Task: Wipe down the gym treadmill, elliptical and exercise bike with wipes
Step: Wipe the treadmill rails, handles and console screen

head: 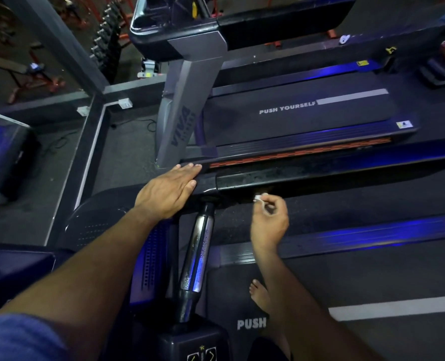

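The left hand (173, 190) lies flat, fingers straight, on the front end of the black side handrail (307, 175) of the near treadmill (372, 277). The right hand (269, 220) pinches one small crumpled white wipe (259, 199) in curled fingertips just below that rail. One bare foot (260, 295) stands on the belt. A second treadmill (307, 113), marked "PUSH YOURSELF", stands alongside, beyond the rail.
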